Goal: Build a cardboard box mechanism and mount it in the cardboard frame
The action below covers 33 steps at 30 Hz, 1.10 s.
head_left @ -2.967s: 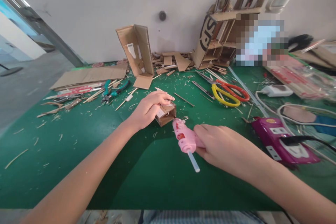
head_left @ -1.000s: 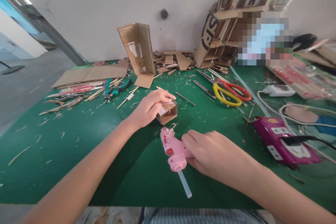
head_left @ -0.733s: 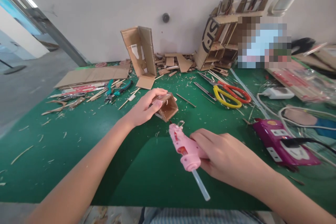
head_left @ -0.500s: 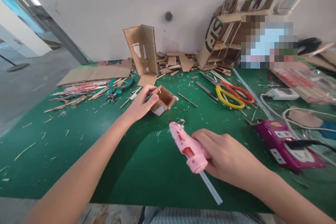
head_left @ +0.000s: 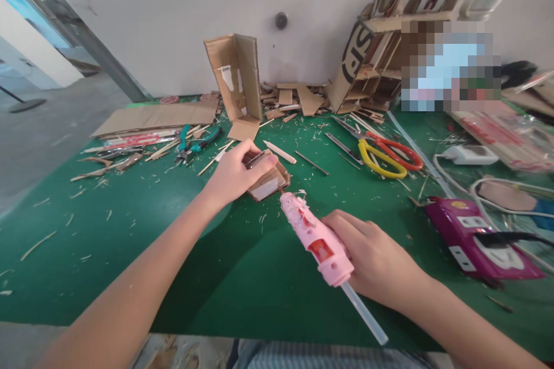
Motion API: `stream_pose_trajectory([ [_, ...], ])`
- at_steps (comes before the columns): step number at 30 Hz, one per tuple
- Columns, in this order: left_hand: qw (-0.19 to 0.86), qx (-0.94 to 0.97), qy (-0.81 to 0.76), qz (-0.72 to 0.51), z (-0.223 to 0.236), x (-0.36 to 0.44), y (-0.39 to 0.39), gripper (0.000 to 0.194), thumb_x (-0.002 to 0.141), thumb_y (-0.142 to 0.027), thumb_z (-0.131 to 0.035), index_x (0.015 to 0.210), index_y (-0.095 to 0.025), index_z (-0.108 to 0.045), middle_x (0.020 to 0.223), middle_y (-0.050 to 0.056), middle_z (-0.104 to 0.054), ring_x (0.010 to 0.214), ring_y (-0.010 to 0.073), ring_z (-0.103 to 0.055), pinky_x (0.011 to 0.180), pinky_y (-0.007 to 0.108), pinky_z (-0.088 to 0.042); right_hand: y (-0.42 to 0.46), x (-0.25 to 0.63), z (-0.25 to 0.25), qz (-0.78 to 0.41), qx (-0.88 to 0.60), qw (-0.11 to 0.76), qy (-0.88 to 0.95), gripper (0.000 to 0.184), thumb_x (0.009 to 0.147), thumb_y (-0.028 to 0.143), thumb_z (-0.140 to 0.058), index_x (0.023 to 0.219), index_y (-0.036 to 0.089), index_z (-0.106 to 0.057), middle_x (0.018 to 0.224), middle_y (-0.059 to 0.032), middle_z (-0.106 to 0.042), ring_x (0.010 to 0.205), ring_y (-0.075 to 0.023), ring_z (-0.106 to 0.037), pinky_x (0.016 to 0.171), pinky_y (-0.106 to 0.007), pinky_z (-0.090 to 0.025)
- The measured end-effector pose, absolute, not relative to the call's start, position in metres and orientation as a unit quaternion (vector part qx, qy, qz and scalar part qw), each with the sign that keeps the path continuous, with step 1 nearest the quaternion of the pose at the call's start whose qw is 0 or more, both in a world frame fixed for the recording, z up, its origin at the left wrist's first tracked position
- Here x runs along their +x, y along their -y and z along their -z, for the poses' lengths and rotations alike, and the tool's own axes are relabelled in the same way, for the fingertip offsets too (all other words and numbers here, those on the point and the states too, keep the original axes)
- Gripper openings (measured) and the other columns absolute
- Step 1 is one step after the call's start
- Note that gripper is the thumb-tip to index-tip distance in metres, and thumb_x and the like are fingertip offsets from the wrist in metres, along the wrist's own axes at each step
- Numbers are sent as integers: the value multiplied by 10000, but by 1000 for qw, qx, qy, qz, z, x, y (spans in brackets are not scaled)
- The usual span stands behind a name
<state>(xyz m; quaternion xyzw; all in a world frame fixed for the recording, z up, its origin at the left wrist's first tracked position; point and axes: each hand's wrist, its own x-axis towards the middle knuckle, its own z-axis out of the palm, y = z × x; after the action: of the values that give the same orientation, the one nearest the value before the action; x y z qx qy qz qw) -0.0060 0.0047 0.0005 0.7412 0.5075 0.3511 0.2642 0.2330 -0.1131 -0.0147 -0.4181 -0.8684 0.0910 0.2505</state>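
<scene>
A small cardboard box [head_left: 269, 183] with a white patch on its near face sits tilted at the middle of the green table [head_left: 242, 294], in the grip of the left hand [head_left: 236, 173], whose thumb presses over the top while the fingers curl around the far side, partly hidden. The right hand [head_left: 367, 256] has its fingers wrapped around the handle of a pink glue gun [head_left: 318, 239], and the nozzle points at the box's near right corner (whether it touches the cardboard, I cannot tell). A translucent glue stick [head_left: 366, 312] juts from the gun's back end. Just beyond the box lie a pale pointed stick [head_left: 280, 151] and a thin rod [head_left: 311, 162]; farther right are a utility knife [head_left: 345, 149] and scissors [head_left: 369, 137] with orange and yellow handles. Teal-handled pliers [head_left: 208, 142] rest to the left. Behind, an open cardboard piece [head_left: 224, 86] stands upright, with a cardboard shelf [head_left: 341, 85] against the wall. A purple power strip [head_left: 441, 225] lies at the right.
</scene>
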Motion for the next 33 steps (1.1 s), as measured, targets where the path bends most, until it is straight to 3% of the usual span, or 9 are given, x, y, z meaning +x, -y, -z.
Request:
stream_pose_trajectory([
  [14,267,716,-544,-348,-4,-3,-1,470,817,-628,-613,699,-191,-487,620,-32,-497,565,110,-464,513,251,-326,115,231,18,-40,-421,242,873,142,895,140,-389,798,198,-476,680,-15,-566,479,-133,-512,421,-273,-342],
  [27,277,709,-550,-345,-3,-2,0,469,812,-624,-621,709,-190,-478,637,-39,-488,587,108,-456,537,253,-314,118,226,24,-48,-404,199,891,73,865,151,-490,844,167,-558,695,-22,-580,455,-139,-491,401,-301,-319],
  [33,272,702,-564,-340,-1,-4,-3,493,829,-654,-576,700,-193,-459,645,-36,-485,605,119,-469,555,265,-323,119,231,19,-79,-380,285,876,170,877,189,-516,1044,163,-535,928,-88,-683,664,-170,-652,465,-272,-440],
])
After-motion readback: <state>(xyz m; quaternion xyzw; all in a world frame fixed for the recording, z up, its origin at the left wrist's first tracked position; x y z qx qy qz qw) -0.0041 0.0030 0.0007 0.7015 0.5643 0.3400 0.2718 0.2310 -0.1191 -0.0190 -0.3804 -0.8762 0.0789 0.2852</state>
